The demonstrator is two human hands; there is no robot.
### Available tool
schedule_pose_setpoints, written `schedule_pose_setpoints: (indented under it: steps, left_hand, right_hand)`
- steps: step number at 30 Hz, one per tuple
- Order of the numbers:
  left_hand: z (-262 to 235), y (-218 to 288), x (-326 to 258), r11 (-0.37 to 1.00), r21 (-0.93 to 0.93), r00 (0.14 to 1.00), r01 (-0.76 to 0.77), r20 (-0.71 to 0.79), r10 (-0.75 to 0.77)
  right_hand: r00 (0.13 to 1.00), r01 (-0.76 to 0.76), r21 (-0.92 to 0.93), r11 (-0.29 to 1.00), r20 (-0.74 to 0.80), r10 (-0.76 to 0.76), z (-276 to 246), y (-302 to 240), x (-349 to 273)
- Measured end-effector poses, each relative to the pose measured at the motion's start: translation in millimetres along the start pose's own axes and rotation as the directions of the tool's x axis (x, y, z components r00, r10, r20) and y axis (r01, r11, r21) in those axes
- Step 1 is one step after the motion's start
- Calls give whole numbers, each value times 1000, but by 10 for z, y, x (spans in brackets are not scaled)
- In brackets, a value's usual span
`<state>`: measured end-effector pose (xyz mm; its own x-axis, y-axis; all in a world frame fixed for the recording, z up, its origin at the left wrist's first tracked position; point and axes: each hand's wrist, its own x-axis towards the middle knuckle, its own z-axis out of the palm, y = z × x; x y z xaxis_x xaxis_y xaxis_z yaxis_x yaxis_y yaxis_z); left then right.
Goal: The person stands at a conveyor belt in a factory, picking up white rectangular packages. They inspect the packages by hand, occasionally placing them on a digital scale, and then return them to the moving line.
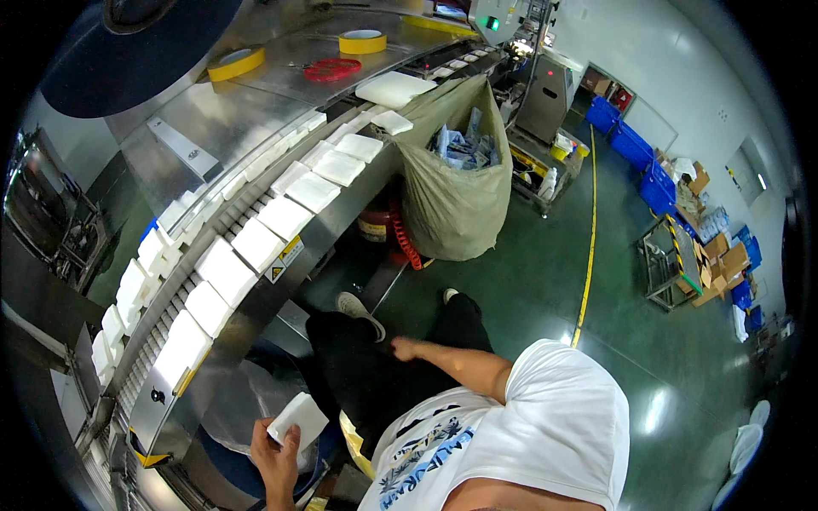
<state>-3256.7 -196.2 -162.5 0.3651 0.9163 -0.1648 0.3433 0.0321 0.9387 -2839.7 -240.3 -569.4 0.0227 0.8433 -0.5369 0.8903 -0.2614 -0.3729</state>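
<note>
White soft square packet | left hand grips | right hand empty fist

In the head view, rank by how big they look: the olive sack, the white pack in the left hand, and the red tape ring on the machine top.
1. olive sack, by far.
2. white pack in the left hand, though nearness to the camera enlarges it.
3. red tape ring, about alike; unsure.
</note>
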Motion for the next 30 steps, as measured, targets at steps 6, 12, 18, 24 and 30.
schedule_pose_setpoints:
  steps: [6, 12, 18, 24, 30]
  left_hand:
    - [-145, 39, -183, 994, 110, 997, 18, -79, -9]
    - [-142, -32, -205, 997, 74, 998, 31, -65, -27]
    - [-110, -76, -161, 998, -37, 997, 53, -55, -55]
    - [-135, -78, -151, 999, -37, 999, 5, -48, -6]
    - [-163, -150, -115, 985, -138, 995, -101, -5, 102]
  right_hand:
    - [997, -61, 253, 966, -23, 69, 610, 92, -28]
    - [953, -291, 281, 914, 4, 302, 112, 135, -657]
    - [907, -381, 312, 870, -57, 417, -23, 424, -1108]
    - [931, -302, 281, 911, -121, 346, 38, 227, -1046]
    - [906, -338, 114, 934, -232, 355, 165, -123, -837]
